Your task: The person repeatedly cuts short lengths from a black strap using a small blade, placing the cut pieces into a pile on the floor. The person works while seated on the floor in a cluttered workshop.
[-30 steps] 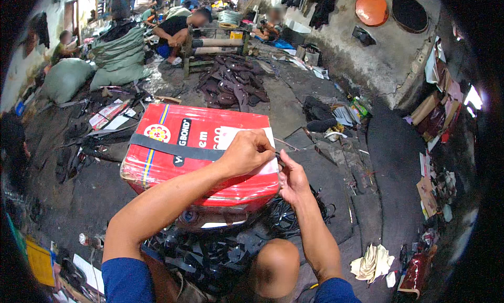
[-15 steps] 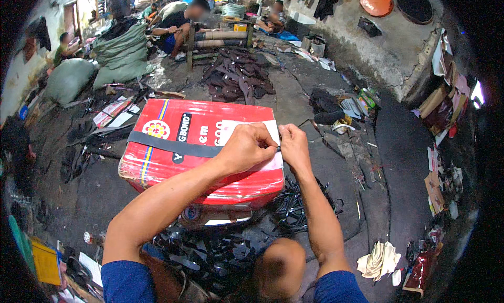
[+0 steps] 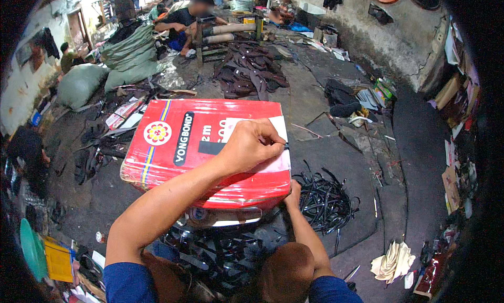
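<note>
Head view. Red box (image 3: 202, 122) sits before me, just beyond my knee (image 3: 287, 269). Black strip (image 3: 211, 147) lies on its top, partly hidden by my left hand (image 3: 251, 145). Left thumb and finger are together, seemingly clamped on the strip at the box's right edge. Right hand (image 3: 294, 194) is low by the near right corner; fingers hidden, I can't tell their state. Tangle (image 3: 328, 203) just beside it. I'd judge: keep the left pinch firm, strip flat and straight, right hand clear of the tangle.

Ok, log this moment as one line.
left hand: over red box, fingertips at right edge | right hand: low beside box, partly hidden | dark strip: on box, partly behind left hand
</note>
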Available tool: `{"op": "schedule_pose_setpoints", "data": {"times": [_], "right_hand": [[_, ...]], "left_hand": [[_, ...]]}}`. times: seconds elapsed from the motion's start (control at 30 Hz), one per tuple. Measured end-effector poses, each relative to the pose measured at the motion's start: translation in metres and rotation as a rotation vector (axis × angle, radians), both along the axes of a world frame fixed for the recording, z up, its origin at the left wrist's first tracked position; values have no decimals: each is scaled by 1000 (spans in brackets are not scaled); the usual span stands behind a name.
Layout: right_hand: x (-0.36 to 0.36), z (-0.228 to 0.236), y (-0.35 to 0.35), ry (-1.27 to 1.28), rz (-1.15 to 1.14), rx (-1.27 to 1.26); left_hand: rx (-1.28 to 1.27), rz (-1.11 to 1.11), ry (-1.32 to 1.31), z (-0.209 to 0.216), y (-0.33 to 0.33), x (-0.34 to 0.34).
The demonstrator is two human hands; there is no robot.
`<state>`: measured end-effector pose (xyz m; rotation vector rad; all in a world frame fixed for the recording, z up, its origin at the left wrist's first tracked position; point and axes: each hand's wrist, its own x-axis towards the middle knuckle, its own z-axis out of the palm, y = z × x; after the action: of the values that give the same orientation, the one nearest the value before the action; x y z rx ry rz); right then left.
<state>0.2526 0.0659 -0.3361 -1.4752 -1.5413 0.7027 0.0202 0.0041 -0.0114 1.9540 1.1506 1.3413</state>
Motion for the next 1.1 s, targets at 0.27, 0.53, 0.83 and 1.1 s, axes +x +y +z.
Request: {"op": "schedule_pose_setpoints", "data": {"times": [0.27, 0.53, 0.83, 1.1], "right_hand": [[27, -68, -17, -280, -169, -280], [60, -114, -36, -604, -57, -246], [74, 171, -60, -303, 22, 213], [10, 406, -147, -123, 300, 831]], "left_hand": [[17, -11, 14, -1, 1, 1], [145, 1, 141, 1, 0, -8], [253, -65, 160, 20, -35, 8], [-714, -671, -525, 48, -118, 72]]}}
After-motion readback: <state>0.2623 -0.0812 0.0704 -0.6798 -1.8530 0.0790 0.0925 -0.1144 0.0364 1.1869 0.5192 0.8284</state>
